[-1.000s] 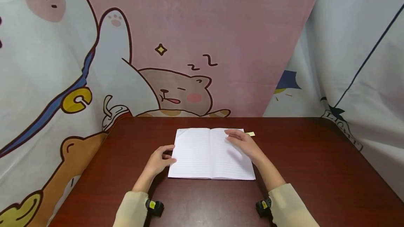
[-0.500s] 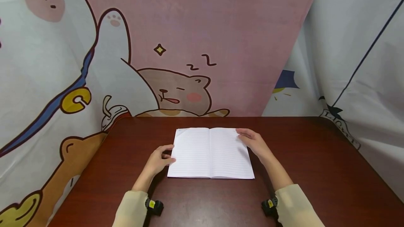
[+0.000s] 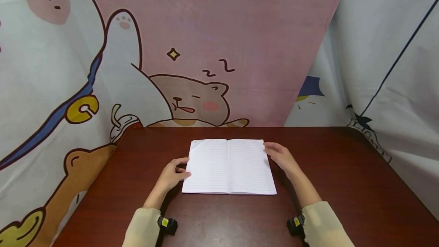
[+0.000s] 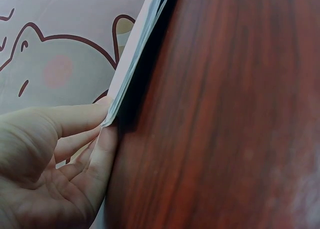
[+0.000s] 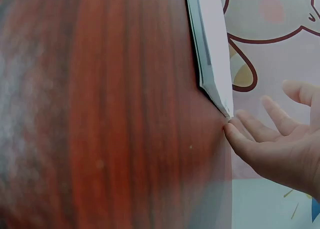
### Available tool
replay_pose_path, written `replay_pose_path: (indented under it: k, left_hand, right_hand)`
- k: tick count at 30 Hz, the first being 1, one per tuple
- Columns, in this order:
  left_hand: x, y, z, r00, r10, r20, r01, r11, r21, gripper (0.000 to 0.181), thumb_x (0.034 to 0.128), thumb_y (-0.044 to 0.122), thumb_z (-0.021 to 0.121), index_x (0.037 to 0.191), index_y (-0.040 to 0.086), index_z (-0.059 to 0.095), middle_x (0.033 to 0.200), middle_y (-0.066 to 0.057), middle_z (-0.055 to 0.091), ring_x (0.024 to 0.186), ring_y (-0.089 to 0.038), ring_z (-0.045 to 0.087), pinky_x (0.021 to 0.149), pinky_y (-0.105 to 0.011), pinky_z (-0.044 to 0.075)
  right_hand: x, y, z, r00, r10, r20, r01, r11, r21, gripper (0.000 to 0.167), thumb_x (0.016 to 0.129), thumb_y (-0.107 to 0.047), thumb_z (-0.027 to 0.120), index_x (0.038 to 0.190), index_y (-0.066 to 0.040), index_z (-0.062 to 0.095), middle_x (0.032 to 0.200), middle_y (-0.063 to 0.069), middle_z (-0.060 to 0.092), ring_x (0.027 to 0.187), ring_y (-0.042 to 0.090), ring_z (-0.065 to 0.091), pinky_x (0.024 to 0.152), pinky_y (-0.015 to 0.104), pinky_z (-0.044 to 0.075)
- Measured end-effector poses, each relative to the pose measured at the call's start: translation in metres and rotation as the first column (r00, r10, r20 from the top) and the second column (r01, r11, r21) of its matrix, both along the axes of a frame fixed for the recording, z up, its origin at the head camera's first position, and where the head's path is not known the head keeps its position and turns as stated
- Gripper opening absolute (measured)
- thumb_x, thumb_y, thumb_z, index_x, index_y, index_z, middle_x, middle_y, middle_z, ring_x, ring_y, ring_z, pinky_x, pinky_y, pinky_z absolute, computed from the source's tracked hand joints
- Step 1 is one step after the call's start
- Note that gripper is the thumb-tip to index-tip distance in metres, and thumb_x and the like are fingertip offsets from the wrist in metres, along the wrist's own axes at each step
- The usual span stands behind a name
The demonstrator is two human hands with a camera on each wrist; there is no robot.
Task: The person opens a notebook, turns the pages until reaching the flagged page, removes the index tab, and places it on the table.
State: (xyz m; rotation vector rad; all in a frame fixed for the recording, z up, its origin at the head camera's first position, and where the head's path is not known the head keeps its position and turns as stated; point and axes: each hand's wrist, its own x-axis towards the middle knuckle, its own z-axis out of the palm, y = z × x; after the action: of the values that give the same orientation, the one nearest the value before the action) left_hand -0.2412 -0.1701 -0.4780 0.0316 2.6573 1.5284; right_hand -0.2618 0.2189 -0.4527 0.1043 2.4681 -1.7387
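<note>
An open notebook (image 3: 210, 167) with blank lined pages lies on the brown table, its fold running down the middle. My left hand (image 3: 170, 174) holds its left edge. In the left wrist view, the notebook's edge (image 4: 131, 71) sits between the thumb (image 4: 82, 118) and the fingers below it. At the upper right of the notebook, my right hand (image 3: 282, 158) is beside the page edge. The right wrist view has its fingertips (image 5: 234, 131) at the notebook's corner (image 5: 225, 106), the other fingers spread and loosely extended.
The dark reddish-brown table (image 3: 226, 220) extends around the notebook on all sides. Behind it hangs a cartoon-printed cloth (image 3: 260, 48), with a white cloth (image 3: 394, 68) on the right. A black wrist camera (image 3: 168, 225) is on each forearm.
My right hand has moved right, from over the right page to its outer edge. A small yellow tab that stuck out there is no longer visible. My left hand has stayed in place.
</note>
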Motion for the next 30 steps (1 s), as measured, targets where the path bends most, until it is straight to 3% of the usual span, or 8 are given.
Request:
replay_pose_path:
  k: [8, 30]
  left_hand:
    - [-0.0006, -0.0015, -0.0005, 1.0, -0.001, -0.008, 0.001, 1.0, -0.003, 0.05, 0.0843, 0.0, 0.075, 0.132, 0.005, 0.063, 0.13, -0.016, 0.059, 0.095, -0.021, 0.062, 0.073, -0.03, 0.06]
    - [-0.0025, -0.002, -0.0038, 1.0, -0.008, -0.001, 0.008, 1.0, 0.014, 0.05, 0.0839, 0.0, 0.076, 0.132, 0.005, 0.063, 0.13, -0.015, 0.059, 0.093, -0.019, 0.061, 0.073, -0.031, 0.06]
  right_hand:
    - [0.0022, 0.001, -0.0012, 0.999, 0.025, 0.019, -0.025, 1.0, 0.0, 0.048, 0.104, -0.023, 0.049, 0.145, 0.001, 0.045, 0.15, 0.025, 0.044, 0.14, 0.037, 0.041, 0.119, 0.055, 0.031]
    - [0.0002, -0.0017, -0.0039, 0.999, -0.029, 0.022, 0.031, 0.997, -0.075, 0.045, 0.104, -0.013, 0.047, 0.143, 0.009, 0.042, 0.146, 0.031, 0.044, 0.138, 0.04, 0.044, 0.114, 0.052, 0.039]
